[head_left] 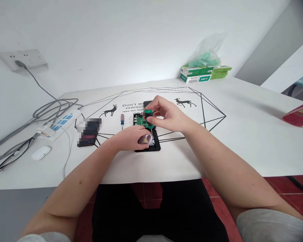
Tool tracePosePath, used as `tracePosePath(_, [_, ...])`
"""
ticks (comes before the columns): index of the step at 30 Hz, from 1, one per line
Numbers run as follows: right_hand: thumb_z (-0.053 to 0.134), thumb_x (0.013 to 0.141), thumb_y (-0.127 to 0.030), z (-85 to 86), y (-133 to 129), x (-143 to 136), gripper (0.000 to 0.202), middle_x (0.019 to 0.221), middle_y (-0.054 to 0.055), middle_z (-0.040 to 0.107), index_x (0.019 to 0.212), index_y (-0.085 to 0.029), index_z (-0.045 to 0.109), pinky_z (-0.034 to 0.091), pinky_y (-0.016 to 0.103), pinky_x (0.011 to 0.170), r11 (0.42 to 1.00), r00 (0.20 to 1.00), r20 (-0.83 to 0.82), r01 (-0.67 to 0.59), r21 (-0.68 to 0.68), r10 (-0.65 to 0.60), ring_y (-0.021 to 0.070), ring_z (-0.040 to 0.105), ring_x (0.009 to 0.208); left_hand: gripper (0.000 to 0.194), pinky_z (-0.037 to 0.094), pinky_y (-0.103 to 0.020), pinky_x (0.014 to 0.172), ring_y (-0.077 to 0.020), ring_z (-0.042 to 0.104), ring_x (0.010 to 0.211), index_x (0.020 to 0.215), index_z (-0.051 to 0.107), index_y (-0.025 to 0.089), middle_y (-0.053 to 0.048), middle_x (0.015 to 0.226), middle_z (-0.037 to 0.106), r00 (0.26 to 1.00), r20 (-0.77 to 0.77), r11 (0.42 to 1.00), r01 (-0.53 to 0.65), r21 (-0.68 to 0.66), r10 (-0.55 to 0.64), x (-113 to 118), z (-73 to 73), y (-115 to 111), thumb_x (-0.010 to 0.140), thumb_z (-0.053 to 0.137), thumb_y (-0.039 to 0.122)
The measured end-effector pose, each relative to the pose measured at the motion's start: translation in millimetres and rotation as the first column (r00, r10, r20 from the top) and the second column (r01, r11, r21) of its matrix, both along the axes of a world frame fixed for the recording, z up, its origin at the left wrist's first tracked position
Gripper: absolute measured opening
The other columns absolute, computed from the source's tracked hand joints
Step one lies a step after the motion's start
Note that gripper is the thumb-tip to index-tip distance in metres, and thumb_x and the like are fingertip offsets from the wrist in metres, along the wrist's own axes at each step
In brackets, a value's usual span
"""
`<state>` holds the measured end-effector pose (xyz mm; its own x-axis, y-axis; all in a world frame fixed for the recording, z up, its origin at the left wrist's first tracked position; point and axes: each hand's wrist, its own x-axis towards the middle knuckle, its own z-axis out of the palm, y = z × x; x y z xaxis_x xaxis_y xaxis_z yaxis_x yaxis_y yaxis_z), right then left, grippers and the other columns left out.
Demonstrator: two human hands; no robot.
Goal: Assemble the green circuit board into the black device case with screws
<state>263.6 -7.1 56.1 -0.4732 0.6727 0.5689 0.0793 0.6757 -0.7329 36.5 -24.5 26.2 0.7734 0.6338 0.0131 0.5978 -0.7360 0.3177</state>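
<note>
A folded pair of dark-rimmed eyeglasses (15,154) lies at the far left of the white tabletop (242,141), below a wall socket (31,60) with a grey plug (20,64) in it. The grey cable (44,88) from that plug drops into loose coils beside a white power strip (65,121) with blue outlet faces. In front of the strip sits a white earbud case (41,153); to its right lies a dark phone (87,139) (part of it blurred into blocks). Next comes a small screwdriver (122,119) with a red and blue handle, its shaft toward the person.

The left hand (131,138) is partly open, thumb and fingers curved around a pale piece (145,140) with a yellowish square; whether it grips this I cannot tell. Just beyond the fingers is a green circuit board (138,120), partly covered by the hands, and under them, nearer the table edge, a black rectangular frame (156,147). The right hand (170,116) is closed in a fingertip grasp on a green-and-black screwdriver (148,117), whose shaft points down over the frame; its tip's contact is unclear.

Farther right, green and white boxes (197,74) stand against the wall under a clear plastic bag (209,50). A red package (299,116) sits at the right edge.
</note>
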Motion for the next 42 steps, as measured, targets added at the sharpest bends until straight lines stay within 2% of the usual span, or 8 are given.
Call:
tracePosePath(7, [0.072,0.087,-0.034,-10.8,29,4,0.023,0.097,0.000,0.070,0.106,-0.027,0.060,0.056,0.036,0.077,0.859,0.854,-0.123,0.511,0.016,-0.506,0.0182,0.065,0.085,0.030,0.055,-0.038,0.088,-0.0257,0.068,0.097,0.114,0.072,0.022,-0.005,0.098,0.072,0.993,0.114,1.000,0.016,0.000,-0.016,-1,-7.3,3,0.087,0.077,0.031])
tracePosePath(10, [0.072,0.085,-0.031,-18.2,50,21,0.018,0.088,0.004,0.070,0.100,-0.025,0.063,0.058,0.045,0.082,0.722,0.698,0.209,0.687,0.074,-0.685,0.0231,0.065,0.077,0.027,0.056,-0.038,0.085,-0.0240,0.068,0.091,0.106,0.071,0.024,-0.003,0.091,0.073,0.977,0.211,0.998,0.018,-0.064,-0.004,-2,-6.0,1,0.082,0.079,0.031])
tracePosePath(17, [0.080,0.084,-0.030,-44.9,67,36,0.031,0.116,0.024,0.076,0.111,-0.018,0.071,0.062,0.059,0.087,0.731,0.358,0.822,0.674,0.101,-0.444,0.0422,0.074,0.104,0.048,0.059,-0.040,0.093,-0.0208,0.072,0.098,0.123,0.061,0.022,-0.007,0.107,0.075,0.687,0.677,0.953,-0.081,-0.292,0.266,-5,-14.9,15,0.084,0.080,0.041])
tracePosePath(21, [0.058,0.102,-0.058,-38.6,56,23,0.050,0.134,0.025,0.071,0.128,-0.016,0.066,0.054,0.065,0.111,0.831,0.661,0.571,0.552,0.068,-0.486,0.0414,0.068,0.128,0.054,0.061,-0.040,0.092,-0.0228,0.073,0.106,0.134,0.051,0.025,-0.008,0.114,0.073,0.440,0.766,0.883,-0.218,-0.416,0.469,-2,-27.7,35,0.091,0.074,0.046])
tracePosePath(24, [0.047,0.099,-0.082,-33.0,40,5,0.080,0.155,0.021,0.061,0.151,-0.022,0.050,0.052,0.059,0.118,0.976,0.974,0.218,0.111,-0.189,-0.069,0.0348,0.062,0.142,0.048,0.063,-0.041,0.092,-0.0233,0.074,0.110,0.140,0.047,0.025,-0.009,0.119,0.072,0.314,0.777,0.837,-0.242,-0.490,0.545,2,-34.7,42,0.099,0.065,0.042])
tracePosePath(28, [0.089,0.076,-0.068,-40.8,23,-22,0.112,0.173,0.019,0.041,0.166,-0.032,0.031,0.051,0.058,0.120,0.952,0.988,0.104,-0.078,-0.295,0.114,0.0377,0.051,0.155,0.063,0.063,-0.043,0.095,-0.0243,0.074,0.115,0.155,0.036,0.028,-0.009,0.129,0.067,0.327,0.782,0.848,-0.216,-0.484,0.530,6,-39.5,39,0.099,0.065,0.037])
tracePosePath(33, [0.090,0.078,-0.054,-56.2,31,-27,0.114,0.170,0.016,0.043,0.169,-0.033,0.026,0.040,0.057,0.130,0.978,0.986,0.099,-0.118,-0.172,0.137,0.0356,0.046,0.158,0.080,0.061,-0.043,0.102,-0.0251,0.069,0.128,0.163,0.028,0.032,-0.009,0.136,0.066,0.439,0.790,0.903,-0.162,-0.398,0.427,6,-38.5,34,0.094,0.068,0.036])
tracePosePath(42, [0.094,0.071,-0.065,-56.1,64,-6,0.109,0.174,0.022,0.042,0.164,-0.027,0.052,0.026,0.074,0.131,0.982,0.817,0.546,0.149,0.116,-0.188,0.0513,0.033,0.161,0.039,0.054,-0.046,0.116,-0.0258,0.069,0.132,0.133,0.067,0.021,-0.011,0.136,0.074,0.400,0.718,0.805,-0.447,-0.390,0.570,-13,-34.6,59,0.097,0.054,0.026])
